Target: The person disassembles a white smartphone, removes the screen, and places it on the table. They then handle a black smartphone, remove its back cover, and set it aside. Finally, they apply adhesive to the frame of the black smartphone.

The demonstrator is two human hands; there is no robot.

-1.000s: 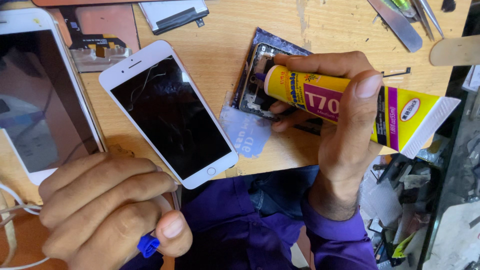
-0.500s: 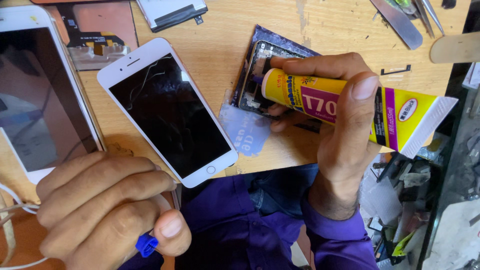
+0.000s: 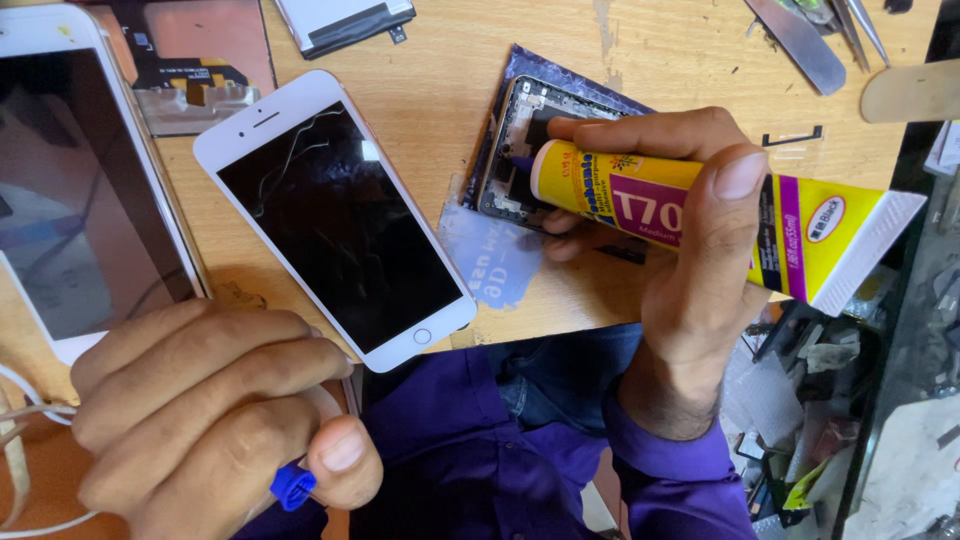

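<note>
My right hand (image 3: 690,260) grips a yellow and magenta glue tube (image 3: 800,225), its nozzle end resting over an opened phone frame (image 3: 515,150) that lies on a dark sheet. My left hand (image 3: 200,420) is curled at the lower left and pinches a small blue cap (image 3: 292,487) between thumb and forefinger. A white phone with a cracked black screen (image 3: 335,215) lies on the wooden bench (image 3: 440,60) between my hands. The glue tip itself is hidden by my fingers.
A larger white tablet (image 3: 70,190) lies at the left edge, a white cable (image 3: 20,400) by it. A loose battery (image 3: 345,20) and a copper-coloured plate (image 3: 190,60) sit at the back. Metal tools (image 3: 800,35) and a wooden spatula (image 3: 910,90) lie back right.
The view has shifted slightly; my right hand and the tube have edged a little toward the phone frame. My left hand keeps the blue cap, unmoved.
</note>
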